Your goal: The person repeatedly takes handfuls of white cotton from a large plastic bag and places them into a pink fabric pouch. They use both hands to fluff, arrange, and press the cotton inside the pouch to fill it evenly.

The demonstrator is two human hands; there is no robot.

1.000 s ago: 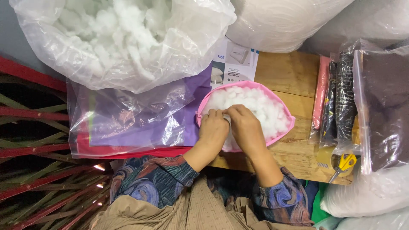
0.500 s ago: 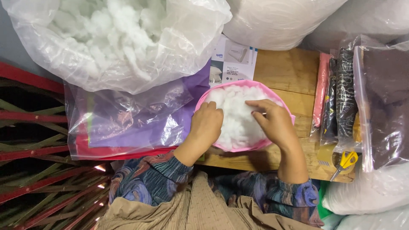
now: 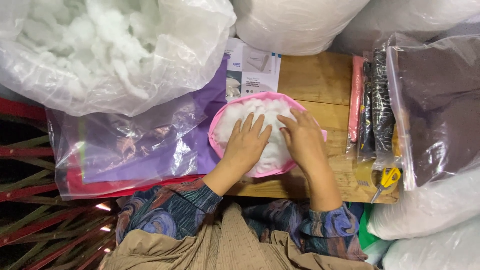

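Directly under both hands' fingers [image 3: 253, 125] lies white stuffing [image 3: 235, 120].

My right hand [image 3: 304, 139] has come back from the cover's [image 3: 218, 131] far edge; both palms now press flat on the stuffing [image 3: 260, 111], my left hand [image 3: 246, 144] alongside.

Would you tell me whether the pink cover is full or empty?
Full: white stuffing fills the pink cover to its rim under both hands.

A sewing workshop: bagged stuffing [image 3: 95, 45], packed fabrics [image 3: 380, 107], scissors [image 3: 386, 181], wooden table [image 3: 315, 75].
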